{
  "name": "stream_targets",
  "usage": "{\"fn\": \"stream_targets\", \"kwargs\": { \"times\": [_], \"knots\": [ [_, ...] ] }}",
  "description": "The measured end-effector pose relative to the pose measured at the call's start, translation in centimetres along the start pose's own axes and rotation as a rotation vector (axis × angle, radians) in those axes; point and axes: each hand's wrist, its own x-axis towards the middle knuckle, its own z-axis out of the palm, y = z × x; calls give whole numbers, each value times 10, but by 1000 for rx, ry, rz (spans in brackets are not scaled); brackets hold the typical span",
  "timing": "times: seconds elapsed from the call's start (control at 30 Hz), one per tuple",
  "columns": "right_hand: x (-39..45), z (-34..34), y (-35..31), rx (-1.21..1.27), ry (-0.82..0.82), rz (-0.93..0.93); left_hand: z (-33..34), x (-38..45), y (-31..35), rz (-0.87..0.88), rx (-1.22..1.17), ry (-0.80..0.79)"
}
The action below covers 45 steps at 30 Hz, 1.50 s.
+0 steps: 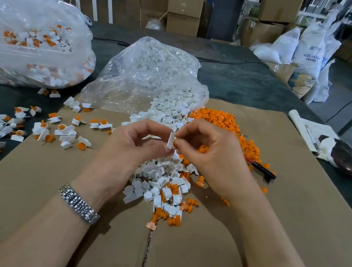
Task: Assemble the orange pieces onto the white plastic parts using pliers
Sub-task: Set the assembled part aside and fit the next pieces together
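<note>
My left hand (133, 147) pinches a small white plastic part (171, 140) upright above the cardboard. My right hand (209, 154) pinches an orange piece (175, 143) against the right side of that part; most of the piece is hidden by my fingers. Below the hands lies a pile of loose white parts (159, 176) mixed with orange pieces. A heap of orange pieces (228, 127) spreads behind my right hand. Pliers with a red and black handle (261, 169) lie on the cardboard to the right, untouched.
Finished white-and-orange assemblies (41, 129) are scattered at the left. A clear bag of white parts (151, 77) stands behind the hands, and another bag of assemblies (31, 40) sits far left. A person sits at the back left. A dark scoop (349, 159) rests at the right edge.
</note>
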Motion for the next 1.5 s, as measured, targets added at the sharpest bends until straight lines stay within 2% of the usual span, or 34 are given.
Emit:
{"fn": "stream_targets", "kwargs": {
  "times": [0.17,0.33,0.4,0.47,0.53,0.6,0.73,0.9,1.1,1.5],
  "knots": [
    [0,11,-1,1,114,10,2,0,0,36,46,43],
    [0,29,-7,243,193,139,3,-1,-5,153,45,171],
    [1,26,-9,310,145,136,0,2,-6,101,-45,177],
    [1,21,-8,328,88,115,-1,4,-6,30,-244,140],
    [1,16,-8,305,62,88,-2,6,-5,-20,-413,97],
    [1,13,-7,245,51,54,-1,6,-3,-44,-478,54],
    [1,10,-6,139,88,-17,0,4,1,-40,-448,10],
    [0,11,-4,61,118,-82,2,3,3,-25,-428,36],
    [1,14,-5,-11,140,-101,3,3,4,-58,-526,7],
    [0,13,-2,-241,143,-180,-3,5,6,-105,-263,20]
  ]
}}
